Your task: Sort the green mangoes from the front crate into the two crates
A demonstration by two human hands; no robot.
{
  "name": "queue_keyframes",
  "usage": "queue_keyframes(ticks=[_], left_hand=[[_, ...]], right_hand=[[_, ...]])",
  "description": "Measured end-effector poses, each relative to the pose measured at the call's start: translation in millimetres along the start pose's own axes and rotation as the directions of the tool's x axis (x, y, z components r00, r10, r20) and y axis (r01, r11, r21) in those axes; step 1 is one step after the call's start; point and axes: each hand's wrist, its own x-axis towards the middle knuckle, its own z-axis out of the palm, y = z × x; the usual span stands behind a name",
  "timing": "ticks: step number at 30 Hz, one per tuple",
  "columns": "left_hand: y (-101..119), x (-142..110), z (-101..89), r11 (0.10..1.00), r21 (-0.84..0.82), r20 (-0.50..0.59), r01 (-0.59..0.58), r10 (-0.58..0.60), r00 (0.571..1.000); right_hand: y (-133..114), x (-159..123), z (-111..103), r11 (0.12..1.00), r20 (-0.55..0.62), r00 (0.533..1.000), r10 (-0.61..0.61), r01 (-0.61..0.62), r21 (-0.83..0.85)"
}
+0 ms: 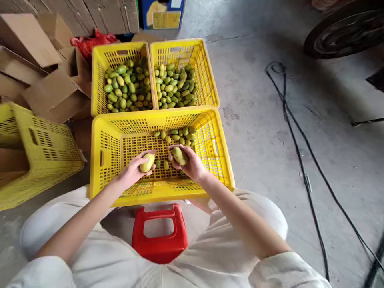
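Fruit (147, 163) in left hand (137, 166), box label (167, 20) (illegible) beyond.

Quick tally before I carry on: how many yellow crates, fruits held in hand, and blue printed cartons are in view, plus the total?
Yellow crates: 4
Held fruits: 2
Blue printed carton: 1
Total: 7

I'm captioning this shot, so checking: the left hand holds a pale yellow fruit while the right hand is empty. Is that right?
Not quite: the right hand isn't empty; the head view shows it holding a yellow-green fruit. The left hand does hold a pale yellow fruit.
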Motion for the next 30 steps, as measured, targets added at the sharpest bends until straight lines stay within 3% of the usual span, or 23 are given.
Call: queue_keyframes(ticks=[5, 9, 12, 18, 24, 27, 30], left_hand=[[14, -2, 0.5, 0.970, 0.195, -0.035, -0.145, 0.154, 0.987], [21, -2, -3.6, 0.903, 0.393, -0.035, -0.171, 0.201, 0.979], [20, -2, -3.0, 0.874, 0.446, -0.037, -0.191, 0.231, 0.972], [9, 3, -0.9, 0.947, 0.263, -0.064, -0.182, 0.206, 0.977], [14, 7, -4.7, 0.974, -0.190, -0.304, -0.126, 0.063, 0.951], [23, 5, -5.0, 0.967, -0.234, -0.260, -0.096, 0.033, 0.965], [27, 2, -4.1, 0.988, -0.139, -0.174, -0.071, 0.046, 0.984]], right_hand=[[-11, -7, 7, 0.993, 0.030, 0.997, -0.067, 0.069, -0.095], [-16, -12, 9, 0.973, 0.101, 0.987, -0.122, 0.139, -0.183], [-16, -10, 6, 0.972, 0.064, 0.990, -0.123, 0.133, -0.195], [-12, 0, -6, 0.995, -0.030, 0.999, 0.022, -0.025, -0.098], [-15, -1, -1, 1.000, -0.001, 1.000, -0.011, 0.011, 0.013], [-18, -3, 1, 0.999, 0.018, 0.999, -0.033, 0.033, -0.002], [-18, -3, -1, 0.999, -0.019, 0.999, -0.040, 0.040, -0.026]])
